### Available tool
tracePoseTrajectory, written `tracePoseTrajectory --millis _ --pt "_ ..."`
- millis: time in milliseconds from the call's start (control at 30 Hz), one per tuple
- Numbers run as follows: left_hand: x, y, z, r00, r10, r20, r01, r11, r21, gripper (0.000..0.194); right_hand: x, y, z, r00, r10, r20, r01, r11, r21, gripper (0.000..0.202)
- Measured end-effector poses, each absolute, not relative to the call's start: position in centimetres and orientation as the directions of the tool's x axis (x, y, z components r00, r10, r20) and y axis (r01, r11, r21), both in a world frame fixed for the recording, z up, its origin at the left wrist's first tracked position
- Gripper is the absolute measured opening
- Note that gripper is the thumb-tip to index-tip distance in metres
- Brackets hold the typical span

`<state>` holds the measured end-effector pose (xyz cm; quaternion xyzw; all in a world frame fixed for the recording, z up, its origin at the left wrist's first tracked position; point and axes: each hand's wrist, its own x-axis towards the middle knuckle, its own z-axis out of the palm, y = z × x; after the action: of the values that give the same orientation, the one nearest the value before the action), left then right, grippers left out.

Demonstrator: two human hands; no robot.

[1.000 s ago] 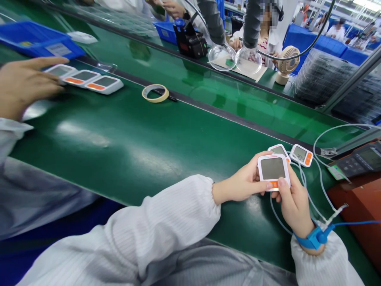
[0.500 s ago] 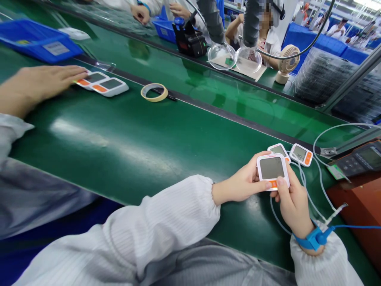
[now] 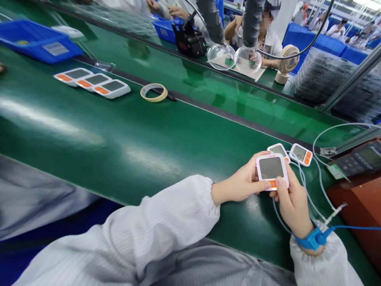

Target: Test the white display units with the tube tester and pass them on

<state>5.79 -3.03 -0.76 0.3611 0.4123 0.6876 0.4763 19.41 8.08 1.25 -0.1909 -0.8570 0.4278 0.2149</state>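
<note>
A small white device with a grey display and orange buttons (image 3: 271, 167) is held up between my two hands, over the right part of the green bench. My left hand (image 3: 242, 180) grips its left side, thumb on the lower edge by the orange buttons. On its right side, my right hand (image 3: 293, 200) is closed round it, thumb at the display's lower right corner; a blue wrist strap (image 3: 314, 238) circles that wrist. Just behind lie two similar devices: one display unit (image 3: 278, 149), partly hidden, and another display unit (image 3: 301, 155) showing digits.
Three matching units (image 3: 95, 81) lie in a row at the left, near a blue bin (image 3: 38, 41). A tape roll (image 3: 154, 92) rests mid-bench. White cables (image 3: 320, 186) run beside an orange-brown box (image 3: 360, 206) and a meter (image 3: 369, 157). Co-workers sit across the bench.
A co-worker's hand at the left has drawn away from the row of units, leaving three of them in view. My hands and the held device have hardly moved.
</note>
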Motion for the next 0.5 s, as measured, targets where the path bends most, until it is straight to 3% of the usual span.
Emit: tracePoseTrajectory --millis 500 --pt "5.80 -3.11 -0.37 -0.282 0.953 0.112 -0.354 -0.212 0.911 0.075 19.51 8.06 1.40 -0.842 0.503 0.193 0.145 0.556 -0.819 0.049"
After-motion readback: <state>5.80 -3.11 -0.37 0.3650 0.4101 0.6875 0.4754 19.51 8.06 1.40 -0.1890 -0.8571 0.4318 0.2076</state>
